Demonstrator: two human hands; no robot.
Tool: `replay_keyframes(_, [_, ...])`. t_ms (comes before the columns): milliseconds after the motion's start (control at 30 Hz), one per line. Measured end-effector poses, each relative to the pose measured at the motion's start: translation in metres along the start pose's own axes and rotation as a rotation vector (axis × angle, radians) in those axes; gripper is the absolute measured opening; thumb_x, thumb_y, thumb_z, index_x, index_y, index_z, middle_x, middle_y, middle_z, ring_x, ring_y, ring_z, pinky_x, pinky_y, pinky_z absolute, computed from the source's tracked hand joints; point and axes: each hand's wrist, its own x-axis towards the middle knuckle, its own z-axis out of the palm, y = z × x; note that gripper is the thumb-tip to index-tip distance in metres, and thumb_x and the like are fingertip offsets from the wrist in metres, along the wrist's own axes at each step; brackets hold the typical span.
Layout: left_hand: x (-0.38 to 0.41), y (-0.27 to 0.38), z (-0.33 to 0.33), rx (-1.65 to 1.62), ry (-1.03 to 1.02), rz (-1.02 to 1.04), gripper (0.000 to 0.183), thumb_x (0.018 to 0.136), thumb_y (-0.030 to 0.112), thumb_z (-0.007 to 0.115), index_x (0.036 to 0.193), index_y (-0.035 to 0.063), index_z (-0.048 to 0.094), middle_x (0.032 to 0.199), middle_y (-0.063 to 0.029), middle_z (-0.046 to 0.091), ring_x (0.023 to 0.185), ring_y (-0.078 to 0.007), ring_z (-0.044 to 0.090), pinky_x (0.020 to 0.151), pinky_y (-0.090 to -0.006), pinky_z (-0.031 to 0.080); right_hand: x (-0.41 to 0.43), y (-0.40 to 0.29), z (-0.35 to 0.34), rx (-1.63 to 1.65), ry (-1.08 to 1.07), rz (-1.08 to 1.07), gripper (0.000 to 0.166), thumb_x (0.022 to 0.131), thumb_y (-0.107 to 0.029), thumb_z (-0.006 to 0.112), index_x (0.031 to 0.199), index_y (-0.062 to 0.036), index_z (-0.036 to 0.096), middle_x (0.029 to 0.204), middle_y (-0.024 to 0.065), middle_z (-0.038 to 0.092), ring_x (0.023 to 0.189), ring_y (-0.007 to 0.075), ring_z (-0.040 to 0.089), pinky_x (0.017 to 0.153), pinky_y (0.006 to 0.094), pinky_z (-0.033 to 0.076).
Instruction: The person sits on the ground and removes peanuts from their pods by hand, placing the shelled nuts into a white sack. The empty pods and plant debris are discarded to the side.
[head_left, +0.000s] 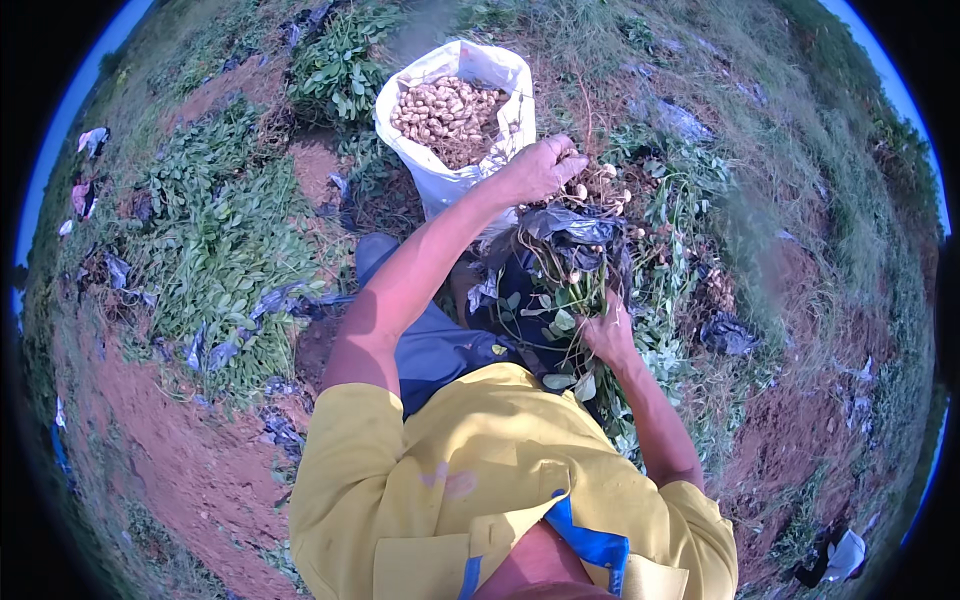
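Observation:
My left hand (541, 171) reaches past the white sack (511, 71), its fingers closed on peanut pods at the root end of a peanut plant. Peanuts (447, 112) in their shells lie inside the sack, with thin roots among them. My right hand (609, 330) grips the leafy stems (566, 319) of that plant near my right thigh. Pods (606, 176) and roots spread above it, between both hands. A torn piece of black plastic film (574, 225) hangs among the roots and stems, partly covering them.
Cut peanut plants (225, 247) lie heaped at the left, and another leafy pile (341, 71) is beside the sack. More plants (675, 247) lie at the right. Crumpled plastic film (727, 334) and reddish soil (187, 450) surround me. Light cloth-like shapes (846, 555) are at the edges.

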Motion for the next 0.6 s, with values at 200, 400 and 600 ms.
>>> replay_keyframes(200, [0.001,0.006,-0.002,0.416,0.2,-0.073,0.032,0.093,0.025,0.053,0.105,-0.0035,0.055,0.084,-0.0287,0.065,0.084,-0.0386,0.067,0.076,-0.0466,0.051,0.005,0.011,0.006,0.075,0.005,-0.361,0.028,0.078,-0.009,0.065,0.104,0.0019,0.061,0.078,0.0136,0.065,0.064,0.0203,0.058,0.061,0.0366,0.048])
replay_keyframes(400, [0.027,-0.054,-0.022,0.374,0.496,-0.455,0.042,0.09,0.031,0.048,0.108,-0.0056,0.057,0.09,-0.0265,0.067,0.088,-0.041,0.066,0.082,-0.0514,0.049,-0.003,-0.021,-0.007,-0.17,-0.103,0.057,0.035,0.076,-0.02,0.072,0.099,0.0029,0.06,0.072,0.0085,0.062,0.062,0.0167,0.057,0.056,0.0346,0.045])
replay_keyframes(600, [0.044,-0.09,-0.126,0.681,0.633,-0.458,0.052,0.087,0.04,0.057,0.122,0.0013,0.059,0.113,-0.0251,0.065,0.109,-0.0394,0.062,0.094,-0.044,0.046,-0.023,0.076,-0.009,0.497,-0.073,-0.071,0.019,0.091,-0.025,0.061,0.092,-0.0068,0.064,0.067,0.0035,0.058,0.058,0.0115,0.054,0.052,0.0305,0.046])
